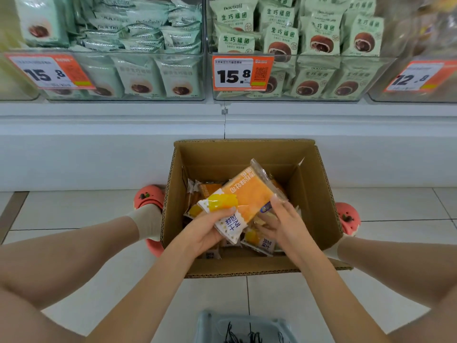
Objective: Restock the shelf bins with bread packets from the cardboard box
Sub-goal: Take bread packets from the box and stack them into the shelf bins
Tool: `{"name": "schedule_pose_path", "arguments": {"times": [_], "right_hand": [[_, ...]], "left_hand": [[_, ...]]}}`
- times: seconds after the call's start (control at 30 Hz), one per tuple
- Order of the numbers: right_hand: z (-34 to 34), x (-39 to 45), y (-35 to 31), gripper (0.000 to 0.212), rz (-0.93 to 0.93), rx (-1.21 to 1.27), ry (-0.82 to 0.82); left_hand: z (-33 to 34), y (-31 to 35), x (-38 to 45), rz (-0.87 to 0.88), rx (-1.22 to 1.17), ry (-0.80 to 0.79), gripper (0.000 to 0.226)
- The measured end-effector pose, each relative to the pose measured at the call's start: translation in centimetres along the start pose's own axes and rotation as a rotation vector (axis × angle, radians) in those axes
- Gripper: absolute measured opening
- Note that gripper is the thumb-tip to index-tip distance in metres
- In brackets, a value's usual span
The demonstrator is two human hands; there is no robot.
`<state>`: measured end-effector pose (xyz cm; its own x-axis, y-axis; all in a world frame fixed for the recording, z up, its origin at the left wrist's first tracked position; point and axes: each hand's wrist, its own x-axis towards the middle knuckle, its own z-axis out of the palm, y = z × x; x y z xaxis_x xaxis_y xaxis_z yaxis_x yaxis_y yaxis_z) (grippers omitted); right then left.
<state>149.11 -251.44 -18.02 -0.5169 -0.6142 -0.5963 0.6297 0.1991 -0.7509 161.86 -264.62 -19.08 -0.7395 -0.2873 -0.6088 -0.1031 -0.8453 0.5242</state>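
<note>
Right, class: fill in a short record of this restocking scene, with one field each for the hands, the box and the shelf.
left hand: grips the orange-and-white plastic bread packet at its white end
right hand: fingers touch the packet's other end
brown cardboard box: open, on the tiled floor, more packets inside
clear shelf bins: hold green bun packets; price tags read 15.8

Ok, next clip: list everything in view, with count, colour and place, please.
held bread packet: one, orange and white, above the box, in both hands
bread packets in box: several, orange and white, box bottom
cardboard box: one, brown, open, on the floor between the feet
shelf bins: at least three, clear, top
green bun packets: many, pale green, filling two bins
price tags: three, orange and white, on bin fronts
grey container: one, bottom edge
slippers: two, pink, beside the box
left hand: grips the packet's near end
right hand: fingertips on the packet's right edge
</note>
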Motion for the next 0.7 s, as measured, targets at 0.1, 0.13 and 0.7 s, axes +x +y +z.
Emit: {"name": "schedule_pose_path", "arguments": {"times": [0.1, 0.13, 0.7], "right_hand": [[1.0, -0.5, 0.3, 0.033, -0.012, 0.047, -0.117], [1.3, -0.6, 0.2, 0.031, -0.070, -0.029, -0.070], [4.6, -5.2, -20.0, 0.054, -0.652, -0.612, -0.151]], "left_hand": [[0.4, -0.3, -0.2, 0.070, 0.019, -0.012, 0.051], [0.5, -0.2, -0.3, 0.097, 0.090, 0.000, 0.054], [17.0, 13.4, -3.1, 0.676, 0.334, -0.029, 0.034]]}}
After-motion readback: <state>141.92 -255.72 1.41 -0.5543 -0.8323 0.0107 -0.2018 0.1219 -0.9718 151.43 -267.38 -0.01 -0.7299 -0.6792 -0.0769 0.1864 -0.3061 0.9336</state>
